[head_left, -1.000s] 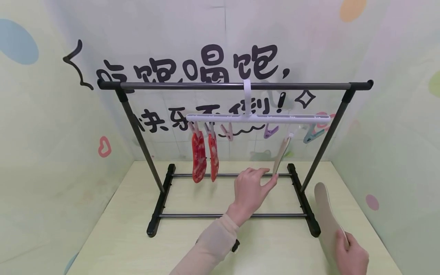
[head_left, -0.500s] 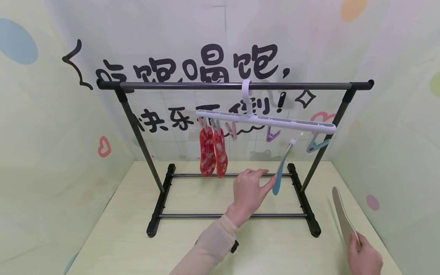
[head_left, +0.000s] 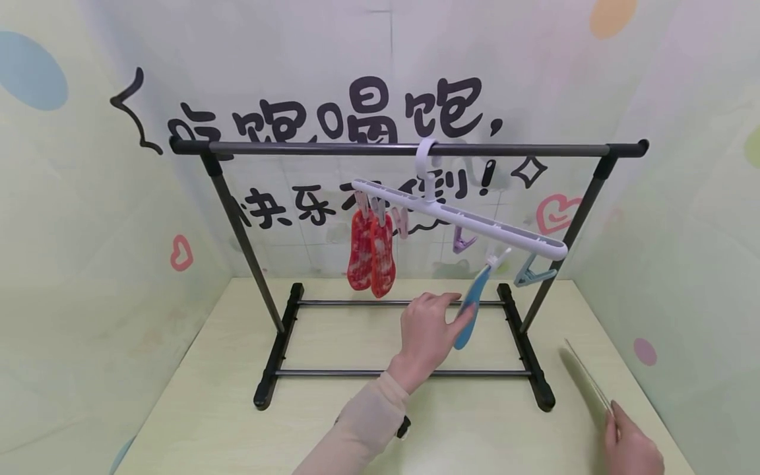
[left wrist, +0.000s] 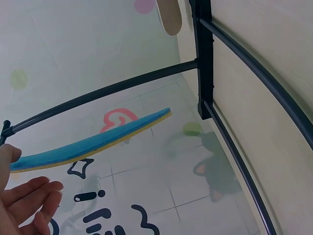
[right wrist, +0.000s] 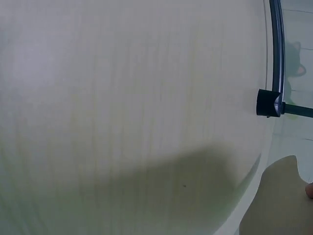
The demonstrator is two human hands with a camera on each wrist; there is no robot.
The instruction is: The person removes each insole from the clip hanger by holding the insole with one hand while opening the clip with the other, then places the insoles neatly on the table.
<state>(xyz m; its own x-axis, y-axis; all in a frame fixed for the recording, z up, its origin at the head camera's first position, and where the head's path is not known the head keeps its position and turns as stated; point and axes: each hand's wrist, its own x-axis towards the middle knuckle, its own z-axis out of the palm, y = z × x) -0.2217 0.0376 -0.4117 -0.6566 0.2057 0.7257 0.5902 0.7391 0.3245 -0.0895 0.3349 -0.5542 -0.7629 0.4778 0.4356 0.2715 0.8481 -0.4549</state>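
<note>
Noted blue insole (head_left: 475,290) tilted below the right part of the hanger (head_left: 463,218), caught at its upper end in a whitish clip (head_left: 497,257). Found left grip (head_left: 426,336) below the hanger, spread, with thumb apart from fingers and lying across the insole's lower part in the head view; cannot tell firm contact from overlap. Found right grip (head_left: 632,445) well below and right of the hanger, pinching a pale insole (right wrist: 279,205), nearly edge-on in the head view. Logged, under the hanger's left end, two red-and-white mottled strips (head_left: 382,257) clipped side by side; then, toward its right end, a pink clip (head_left: 400,222), a purple clip (head_left: 463,239) and, past the blue insole, a pale blue clip (head_left: 533,270). Saw hanger slanted, hooked over the top bar (head_left: 332,149) of a black rack (head_left: 240,237) standing on the worktop (head_left: 196,409). Behind the hanger, observed a backdrop (head_left: 285,53) printed with dark characters.
</note>
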